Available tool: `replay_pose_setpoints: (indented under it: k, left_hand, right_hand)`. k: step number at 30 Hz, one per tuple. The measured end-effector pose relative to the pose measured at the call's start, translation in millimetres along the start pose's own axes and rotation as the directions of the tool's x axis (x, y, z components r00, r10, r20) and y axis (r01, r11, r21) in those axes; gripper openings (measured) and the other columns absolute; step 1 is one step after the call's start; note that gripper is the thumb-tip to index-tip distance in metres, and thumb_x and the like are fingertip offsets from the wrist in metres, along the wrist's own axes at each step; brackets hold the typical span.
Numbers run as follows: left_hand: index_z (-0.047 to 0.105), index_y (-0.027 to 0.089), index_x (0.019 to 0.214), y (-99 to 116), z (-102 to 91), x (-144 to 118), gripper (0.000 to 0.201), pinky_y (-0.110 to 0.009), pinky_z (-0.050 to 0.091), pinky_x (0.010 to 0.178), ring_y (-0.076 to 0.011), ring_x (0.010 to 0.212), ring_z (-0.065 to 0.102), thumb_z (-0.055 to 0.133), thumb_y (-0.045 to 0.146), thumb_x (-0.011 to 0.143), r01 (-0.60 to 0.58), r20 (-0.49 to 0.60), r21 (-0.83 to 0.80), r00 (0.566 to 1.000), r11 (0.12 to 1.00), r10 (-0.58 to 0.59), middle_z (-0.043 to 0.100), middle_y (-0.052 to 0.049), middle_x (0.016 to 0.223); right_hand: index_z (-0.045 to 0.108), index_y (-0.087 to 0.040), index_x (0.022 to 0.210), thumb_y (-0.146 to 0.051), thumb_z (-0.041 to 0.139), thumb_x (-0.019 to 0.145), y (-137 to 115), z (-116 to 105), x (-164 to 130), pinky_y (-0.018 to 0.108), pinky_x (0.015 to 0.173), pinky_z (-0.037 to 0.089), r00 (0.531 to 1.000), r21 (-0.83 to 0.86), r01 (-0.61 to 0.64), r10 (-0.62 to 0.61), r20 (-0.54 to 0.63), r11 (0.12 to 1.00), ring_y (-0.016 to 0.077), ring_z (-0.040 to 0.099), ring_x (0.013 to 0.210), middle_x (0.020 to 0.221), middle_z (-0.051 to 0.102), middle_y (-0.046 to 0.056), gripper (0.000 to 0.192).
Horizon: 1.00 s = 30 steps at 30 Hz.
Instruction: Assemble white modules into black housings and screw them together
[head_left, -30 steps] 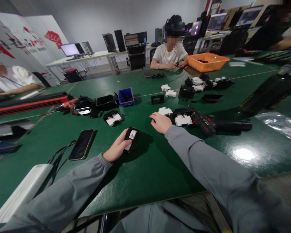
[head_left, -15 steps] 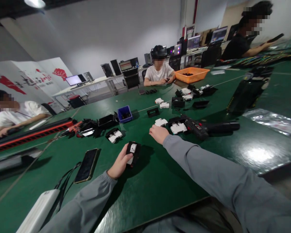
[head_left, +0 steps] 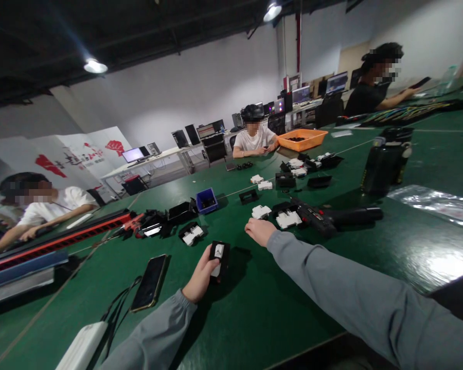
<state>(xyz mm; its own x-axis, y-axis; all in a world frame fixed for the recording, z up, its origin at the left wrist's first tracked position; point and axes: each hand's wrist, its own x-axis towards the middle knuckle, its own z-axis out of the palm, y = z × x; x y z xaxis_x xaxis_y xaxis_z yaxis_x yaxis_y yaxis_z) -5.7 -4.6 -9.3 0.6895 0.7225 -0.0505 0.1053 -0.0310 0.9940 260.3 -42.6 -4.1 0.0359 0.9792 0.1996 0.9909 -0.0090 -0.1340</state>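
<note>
My left hand [head_left: 200, 276] grips a black plastic housing [head_left: 225, 259] with a white piece on its face; the thumb lies across it. To its right, my right hand [head_left: 261, 232] is held low over the table, fingers curled together. Whatever they may hold is hidden. Just behind its knuckles lies a white plastic part [head_left: 261, 211]. Further right, another white part [head_left: 288, 219] sits by a black shell, next to a black power screwdriver [head_left: 320, 216]. One more black housing with white pieces [head_left: 193, 235] lies beyond my left hand.
A phone [head_left: 149, 282] and a white power strip [head_left: 83, 345] with cables lie at left. Beyond are a blue bin [head_left: 206, 200], an orange basket [head_left: 303, 140] and loose black shells [head_left: 319, 182]. A dark bottle [head_left: 386, 162] stands right. Several people sit around the table.
The head view has tipped upward, so the table scene sits lower in the picture. Both hands keep nearly the same pose, the left still around the black housing.
</note>
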Motion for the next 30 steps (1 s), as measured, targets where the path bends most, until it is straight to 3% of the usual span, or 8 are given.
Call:
replay_pose_setpoints:
  k: [11,16,23,28,30]
  left_hand:
    - [0.022,0.018,0.150,-1.5,-2.1,-0.6,0.074,-0.023,0.047,0.049,-0.0180,0.070,0.061,0.052,0.040,0.087,0.048,-0.008,-0.021,0.999,0.999,-0.049,0.066,-0.005,0.086]
    - [0.030,0.018,0.145,1.2,-0.2,-1.0,0.066,-0.022,0.046,0.046,-0.0152,0.063,0.059,0.053,0.038,0.086,0.015,0.013,-0.030,1.000,0.999,-0.015,0.065,-0.005,0.085]
    - [0.032,0.025,0.138,0.7,4.8,0.8,0.063,-0.029,0.057,0.053,-0.0148,0.070,0.059,0.061,0.037,0.083,-0.098,-0.198,-0.084,0.977,0.992,0.080,0.054,-0.004,0.102]
    - [0.035,0.026,0.136,3.4,5.3,-0.6,0.064,-0.031,0.058,0.059,-0.0153,0.074,0.060,0.066,0.032,0.080,-0.156,-0.216,0.058,0.962,0.986,0.165,0.054,-0.004,0.104]
    - [0.038,0.025,0.135,5.0,5.4,-1.5,0.063,-0.031,0.057,0.064,-0.0170,0.080,0.060,0.065,0.029,0.080,-0.176,-0.223,0.152,0.953,0.973,0.207,0.055,-0.005,0.107]
  right_hand:
    - [0.070,-0.019,0.105,-0.029,0.045,0.101,-2.9,-3.6,-6.7,0.025,0.074,0.048,1.000,-0.022,-0.008,0.008,0.013,1.000,0.0188,0.068,0.090,0.108,0.065,0.010,0.027]
    - [0.069,-0.018,0.105,-0.032,0.046,0.101,-2.3,0.6,-5.0,0.026,0.071,0.048,1.000,0.018,-0.023,0.023,0.002,1.000,0.0196,0.068,0.087,0.107,0.065,0.009,0.028]
    - [0.068,-0.017,0.102,-0.032,0.048,0.100,-2.5,0.9,-5.4,0.029,0.068,0.047,1.000,0.081,-0.019,0.020,-0.009,0.997,0.0205,0.067,0.083,0.104,0.065,0.009,0.025]
    - [0.068,-0.018,0.096,-0.032,0.053,0.099,-16.0,0.1,-12.1,0.027,0.069,0.046,1.000,0.167,0.020,-0.017,-0.016,0.986,0.0164,0.065,0.079,0.101,0.065,0.007,0.021]
    - [0.066,-0.018,0.095,-0.031,0.054,0.098,-27.5,1.0,-16.2,0.026,0.069,0.046,0.998,0.308,0.059,-0.048,-0.045,0.950,0.0141,0.062,0.077,0.098,0.065,0.005,0.018]
